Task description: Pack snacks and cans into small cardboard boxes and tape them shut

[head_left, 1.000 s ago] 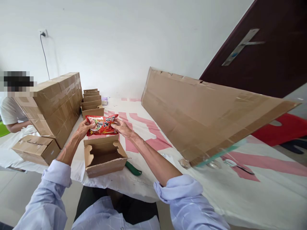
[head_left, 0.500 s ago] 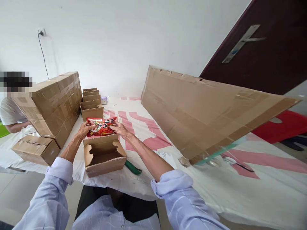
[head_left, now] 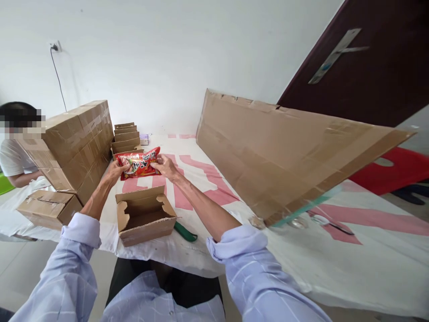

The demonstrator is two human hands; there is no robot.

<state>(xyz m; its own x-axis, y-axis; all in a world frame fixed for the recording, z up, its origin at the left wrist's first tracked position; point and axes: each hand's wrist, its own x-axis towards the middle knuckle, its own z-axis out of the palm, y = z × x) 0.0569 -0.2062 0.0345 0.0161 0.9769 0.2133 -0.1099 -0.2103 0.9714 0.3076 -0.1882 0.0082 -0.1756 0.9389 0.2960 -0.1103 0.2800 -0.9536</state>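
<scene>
A shiny red food packet [head_left: 139, 163] with printed lettering and a picture is held up between both hands, its right end tilted higher. My left hand [head_left: 116, 172] grips its left end, the thumb on the front. At the other end, my right hand [head_left: 165, 167] pinches the packet between thumb and fingers. Below and nearer to me, an open cardboard box [head_left: 145, 232] stands at the table's edge, its back flap raised; no contents show in it. Beside that box lies a dark green strap-like object [head_left: 185, 232].
Stacked taped cartons [head_left: 80, 138] rise on the left, with a closed carton [head_left: 50, 208] in front. Open boxes [head_left: 125, 138] line up behind the packet. A large cardboard sheet [head_left: 284, 156] leans at right. A person [head_left: 16, 156] sits far left.
Both hands have lifted the red packet slightly up and away from the open box, and its right end has tipped upward. The box has stayed in place.
</scene>
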